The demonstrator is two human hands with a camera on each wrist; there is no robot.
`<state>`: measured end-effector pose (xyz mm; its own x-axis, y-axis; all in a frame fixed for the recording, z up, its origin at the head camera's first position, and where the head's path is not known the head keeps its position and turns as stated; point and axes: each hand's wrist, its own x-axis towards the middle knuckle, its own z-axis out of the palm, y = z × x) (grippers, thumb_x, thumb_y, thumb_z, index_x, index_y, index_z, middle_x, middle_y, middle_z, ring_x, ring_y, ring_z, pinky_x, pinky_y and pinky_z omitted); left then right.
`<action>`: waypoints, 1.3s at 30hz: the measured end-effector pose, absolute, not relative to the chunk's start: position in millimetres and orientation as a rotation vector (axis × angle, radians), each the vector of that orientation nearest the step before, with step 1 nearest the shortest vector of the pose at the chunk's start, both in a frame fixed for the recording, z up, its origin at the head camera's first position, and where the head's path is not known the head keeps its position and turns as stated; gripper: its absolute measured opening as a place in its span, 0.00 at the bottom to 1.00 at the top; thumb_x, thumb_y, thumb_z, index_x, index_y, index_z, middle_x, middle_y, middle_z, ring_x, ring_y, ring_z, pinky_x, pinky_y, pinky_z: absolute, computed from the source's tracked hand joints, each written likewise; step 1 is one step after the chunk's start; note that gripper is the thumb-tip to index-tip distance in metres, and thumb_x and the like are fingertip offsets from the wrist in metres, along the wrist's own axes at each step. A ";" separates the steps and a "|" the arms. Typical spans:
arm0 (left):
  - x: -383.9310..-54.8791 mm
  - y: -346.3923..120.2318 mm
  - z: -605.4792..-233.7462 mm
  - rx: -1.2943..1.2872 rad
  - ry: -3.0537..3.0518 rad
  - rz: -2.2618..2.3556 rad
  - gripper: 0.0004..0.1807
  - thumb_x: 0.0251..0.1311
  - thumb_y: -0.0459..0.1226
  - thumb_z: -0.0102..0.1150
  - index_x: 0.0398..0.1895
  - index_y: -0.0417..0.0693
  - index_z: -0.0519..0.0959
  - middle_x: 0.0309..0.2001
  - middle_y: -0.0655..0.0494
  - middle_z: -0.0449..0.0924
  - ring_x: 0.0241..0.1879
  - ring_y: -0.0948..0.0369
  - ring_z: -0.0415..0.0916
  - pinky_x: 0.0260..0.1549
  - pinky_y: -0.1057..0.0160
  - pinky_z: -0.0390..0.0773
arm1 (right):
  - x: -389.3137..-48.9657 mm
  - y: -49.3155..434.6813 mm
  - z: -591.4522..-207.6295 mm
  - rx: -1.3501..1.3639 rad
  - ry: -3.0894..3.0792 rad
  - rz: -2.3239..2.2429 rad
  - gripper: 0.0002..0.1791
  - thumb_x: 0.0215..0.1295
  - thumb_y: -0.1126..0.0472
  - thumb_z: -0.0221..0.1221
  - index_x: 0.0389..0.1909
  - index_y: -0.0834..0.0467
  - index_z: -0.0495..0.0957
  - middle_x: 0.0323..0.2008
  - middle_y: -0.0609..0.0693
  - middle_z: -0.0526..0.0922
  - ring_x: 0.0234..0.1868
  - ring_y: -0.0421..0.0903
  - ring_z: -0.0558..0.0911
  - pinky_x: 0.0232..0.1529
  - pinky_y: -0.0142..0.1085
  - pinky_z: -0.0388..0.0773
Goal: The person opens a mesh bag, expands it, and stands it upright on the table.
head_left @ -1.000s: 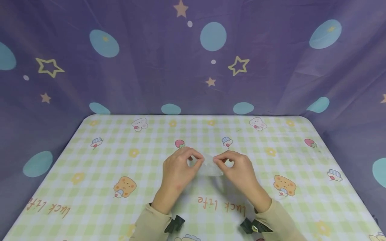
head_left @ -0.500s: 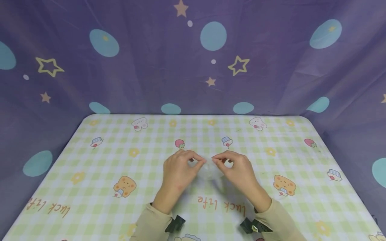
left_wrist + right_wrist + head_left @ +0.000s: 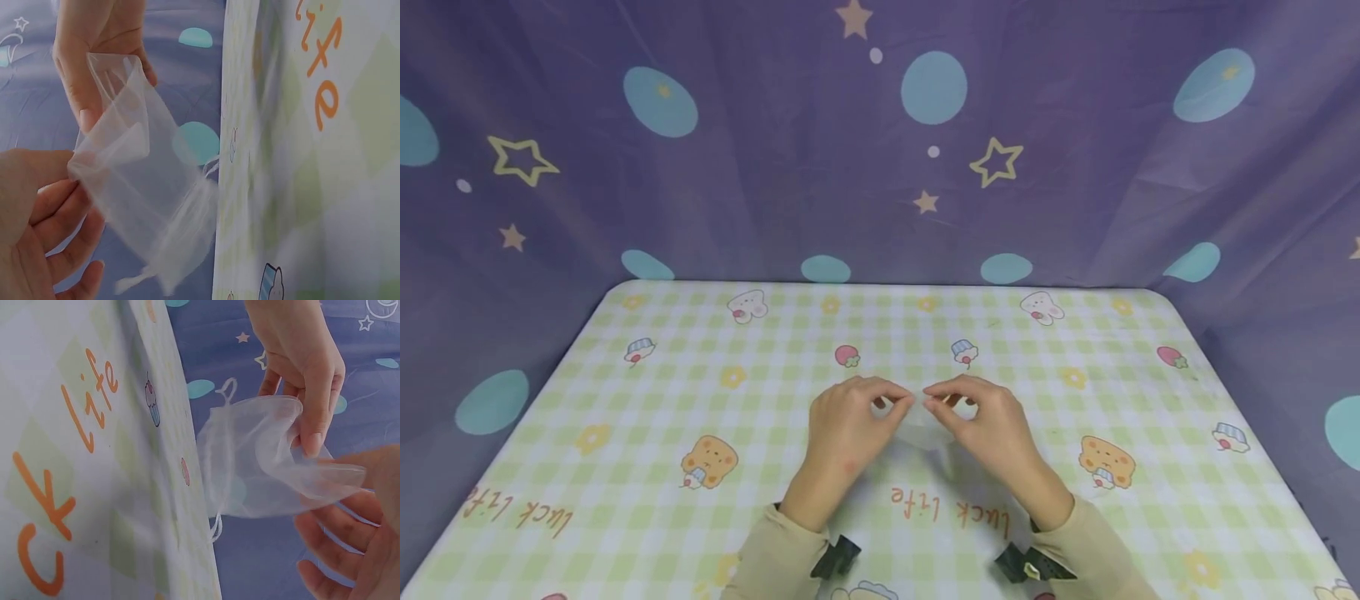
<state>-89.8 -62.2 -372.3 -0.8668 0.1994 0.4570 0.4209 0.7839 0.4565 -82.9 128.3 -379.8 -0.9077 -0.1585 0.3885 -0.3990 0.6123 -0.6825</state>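
Note:
A small sheer white drawstring pouch (image 3: 925, 432) hangs between my two hands over the middle of the table. In the left wrist view the see-through pouch (image 3: 153, 178) looks folded near the fingers, and its gathered end with loose cords (image 3: 134, 282) hangs toward the tablecloth. My left hand (image 3: 850, 423) pinches one side of the pouch's upper end between thumb and index finger. On the other side, my right hand (image 3: 988, 418) pinches it the same way. The fingertips of both hands are close together. Looped cord ends (image 3: 230, 390) show in the right wrist view.
A green-and-white checked tablecloth (image 3: 625, 400) with printed cartoons and lettering covers the table. Behind and beside it hangs a purple curtain (image 3: 760, 167) with stars and blue ovals. Dark straps (image 3: 837, 557) sit at both sleeve cuffs.
My two hands have drawn slightly closer together, narrowing the gap between the fingertips. The pouch's hanging part has shifted in shape beneath them, and both hands keep pinching it.

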 end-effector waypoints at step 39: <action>-89.0 -59.6 -371.8 -0.500 -2.534 -0.949 0.05 0.57 0.46 0.71 0.34 0.60 0.89 0.29 0.68 0.84 0.28 0.65 0.77 0.25 0.67 0.72 | -84.1 129.0 -379.0 0.484 -2.337 1.257 0.06 0.53 0.65 0.73 0.30 0.53 0.86 0.30 0.41 0.86 0.33 0.37 0.81 0.38 0.39 0.78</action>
